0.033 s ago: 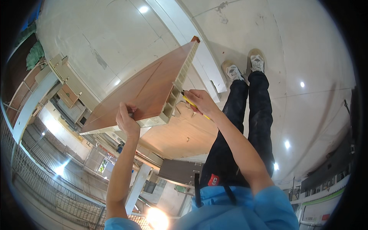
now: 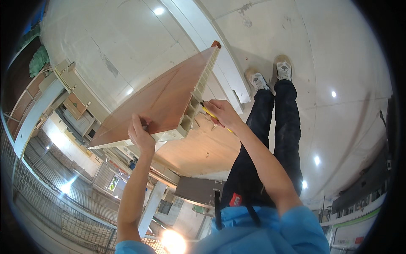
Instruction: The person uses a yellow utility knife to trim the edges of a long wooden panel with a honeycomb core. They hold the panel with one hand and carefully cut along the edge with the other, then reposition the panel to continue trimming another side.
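Note:
A reddish-brown door panel (image 2: 169,91) stands tilted in front of me, its cream-coloured edge showing a row of hollow cells. My left hand (image 2: 141,132) grips the panel's near edge, with fingers curled over the brown face. In my right hand (image 2: 224,113) is a slim yellow tool (image 2: 208,111) with a black tip; its exact kind is hard to make out. That tip is at the panel's right-hand hollow edge, near the close corner. Whether it touches the edge I cannot tell.
A long white beam (image 2: 230,80) lies beyond the panel on the tiled floor (image 2: 338,55). Below the panel is a light-brown board (image 2: 198,152) with a ragged edge. My shoes (image 2: 283,70) are to the right. Boards and frames (image 2: 76,103) are at the left.

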Available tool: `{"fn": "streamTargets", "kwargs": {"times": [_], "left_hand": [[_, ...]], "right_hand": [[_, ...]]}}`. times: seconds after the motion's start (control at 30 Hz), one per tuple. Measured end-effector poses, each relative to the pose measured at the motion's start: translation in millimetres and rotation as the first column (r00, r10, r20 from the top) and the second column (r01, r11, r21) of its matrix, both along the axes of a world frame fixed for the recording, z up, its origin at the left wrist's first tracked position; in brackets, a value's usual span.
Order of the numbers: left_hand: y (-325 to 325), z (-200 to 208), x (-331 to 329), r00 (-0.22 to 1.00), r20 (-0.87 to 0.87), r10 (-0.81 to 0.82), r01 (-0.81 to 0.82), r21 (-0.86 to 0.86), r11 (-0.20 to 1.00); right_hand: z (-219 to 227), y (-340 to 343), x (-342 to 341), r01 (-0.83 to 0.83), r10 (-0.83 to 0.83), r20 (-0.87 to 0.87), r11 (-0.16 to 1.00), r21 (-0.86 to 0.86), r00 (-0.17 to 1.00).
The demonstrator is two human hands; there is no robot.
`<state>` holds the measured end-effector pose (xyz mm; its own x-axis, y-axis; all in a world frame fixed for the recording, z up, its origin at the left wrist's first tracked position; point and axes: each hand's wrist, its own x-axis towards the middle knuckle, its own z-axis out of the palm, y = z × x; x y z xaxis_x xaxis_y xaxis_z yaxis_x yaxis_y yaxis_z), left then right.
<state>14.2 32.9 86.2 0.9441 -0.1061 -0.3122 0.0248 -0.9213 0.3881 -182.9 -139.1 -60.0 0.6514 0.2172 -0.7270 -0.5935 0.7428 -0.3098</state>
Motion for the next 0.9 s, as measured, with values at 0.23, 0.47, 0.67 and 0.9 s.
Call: {"fn": "streamTargets", "kwargs": {"times": [0.23, 0.47, 0.67, 0.9], "left_hand": [[-2, 4, -1, 1.000, -0.024, -0.002, 0.003, 0.058, 0.998], [-2, 1, 0, 1.000, 0.006, -0.014, 0.014, 0.052, 0.999], [4, 1, -1, 1.000, -0.003, -0.002, 0.002, 0.004, 1.000], [-1, 1, 1, 0.997, 0.006, -0.076, 0.076, 0.048, 0.996]], "right_hand": [[33, 5, -11, 0.041, -0.035, 0.188, 0.999, -0.027, 0.981], [23, 6, -4, 0.151, -0.141, -0.098, 0.982, 0.110, 0.985], [7, 11, 3, 0.106, -0.102, -0.052, 0.990, 0.089, 0.993], [8, 12, 3, 0.099, -0.102, -0.055, 0.994, -0.050, 0.993]]}}
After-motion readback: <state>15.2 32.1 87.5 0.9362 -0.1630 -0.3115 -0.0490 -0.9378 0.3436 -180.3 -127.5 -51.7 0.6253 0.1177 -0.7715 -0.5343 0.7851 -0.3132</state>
